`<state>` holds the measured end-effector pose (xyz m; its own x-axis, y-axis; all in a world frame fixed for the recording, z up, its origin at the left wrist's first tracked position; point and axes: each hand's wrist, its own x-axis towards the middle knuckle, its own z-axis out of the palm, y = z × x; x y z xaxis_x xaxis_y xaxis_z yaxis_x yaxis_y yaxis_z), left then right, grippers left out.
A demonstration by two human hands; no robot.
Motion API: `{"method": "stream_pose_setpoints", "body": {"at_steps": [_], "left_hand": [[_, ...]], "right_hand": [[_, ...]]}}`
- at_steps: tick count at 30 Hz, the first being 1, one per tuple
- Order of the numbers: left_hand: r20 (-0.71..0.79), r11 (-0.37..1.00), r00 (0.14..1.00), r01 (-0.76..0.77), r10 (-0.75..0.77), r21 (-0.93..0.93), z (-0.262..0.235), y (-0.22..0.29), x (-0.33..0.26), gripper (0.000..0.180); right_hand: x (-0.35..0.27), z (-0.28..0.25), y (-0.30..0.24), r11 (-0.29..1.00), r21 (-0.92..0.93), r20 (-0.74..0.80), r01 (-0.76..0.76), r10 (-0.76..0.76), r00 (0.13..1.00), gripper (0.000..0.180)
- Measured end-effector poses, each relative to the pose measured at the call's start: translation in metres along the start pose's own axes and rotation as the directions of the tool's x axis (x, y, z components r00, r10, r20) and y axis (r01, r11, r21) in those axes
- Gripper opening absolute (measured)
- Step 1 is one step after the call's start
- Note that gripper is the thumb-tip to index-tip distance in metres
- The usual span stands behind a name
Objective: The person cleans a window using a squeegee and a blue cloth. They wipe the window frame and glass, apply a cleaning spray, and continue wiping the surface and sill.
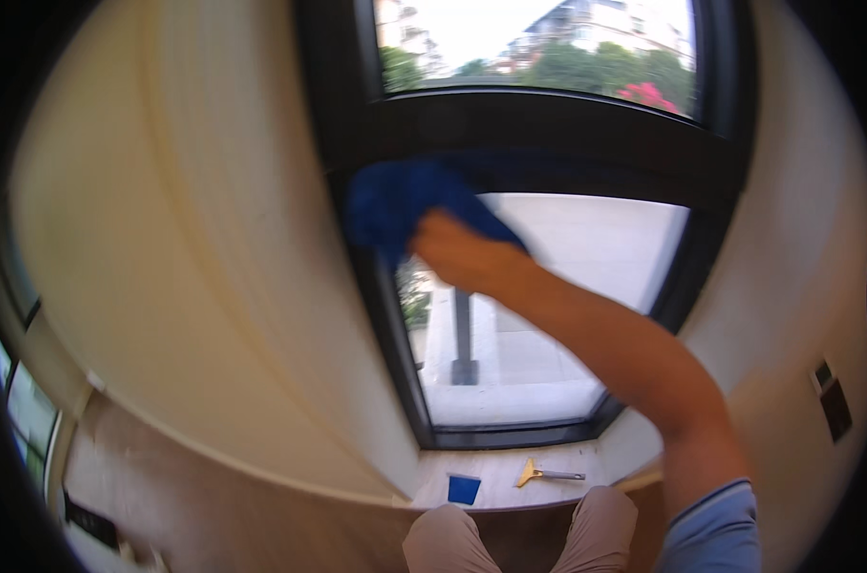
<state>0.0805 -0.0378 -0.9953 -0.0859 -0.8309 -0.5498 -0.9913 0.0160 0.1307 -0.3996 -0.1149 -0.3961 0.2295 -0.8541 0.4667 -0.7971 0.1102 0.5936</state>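
My right hand (455, 252) is closed on a blue cloth (395, 205), both slightly blurred. The cloth lies against the dark window frame (548, 129), at the left end of its crossbar and over the top left corner of the lower glass pane (586, 248). My right arm reaches up to it from the lower right, across that pane. The cloth and the back of the hand hide most of my fingers. My left hand is out of the picture.
On the pale sill (500, 466) below the window lie a scraper with a yellow head and grey handle (548, 473) and a small flat blue piece (464, 490). Cream walls (233, 239) flank the window. My knees (452, 535) are just before the sill. A switch plate (834, 409) is on the right wall.
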Motion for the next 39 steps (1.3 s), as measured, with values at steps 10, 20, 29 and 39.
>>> {"method": "stream_pose_setpoints", "body": {"at_steps": [10, 20, 29, 39], "left_hand": [[-0.174, 0.967, 0.953, -0.234, 0.248, 0.099, -0.011, 0.052, 0.073, 0.028], [-0.122, 0.939, 0.937, -0.307, 0.326, 0.151, -0.014, 0.055, 0.076, 0.025], [-0.082, 0.946, 0.949, -0.291, 0.304, 0.140, 0.007, 0.031, 0.076, 0.023], [-0.046, 0.953, 0.963, -0.256, 0.267, 0.165, 0.020, -0.005, 0.076, 0.021]], "right_hand": [[-0.207, -0.002, 0.086, 0.625, 0.599, -0.141, -0.500, 0.698, 0.702, 0.041], [-0.218, -0.024, 0.080, 0.371, 0.235, -0.098, -0.898, 0.929, 0.358, 0.034], [-0.236, 0.003, 0.085, 0.596, 0.007, -0.397, -0.803, 0.738, 0.545, 0.027], [-0.141, 0.000, 0.050, 0.909, 0.056, -0.511, -0.412, 0.381, 0.771, 0.035]]}}
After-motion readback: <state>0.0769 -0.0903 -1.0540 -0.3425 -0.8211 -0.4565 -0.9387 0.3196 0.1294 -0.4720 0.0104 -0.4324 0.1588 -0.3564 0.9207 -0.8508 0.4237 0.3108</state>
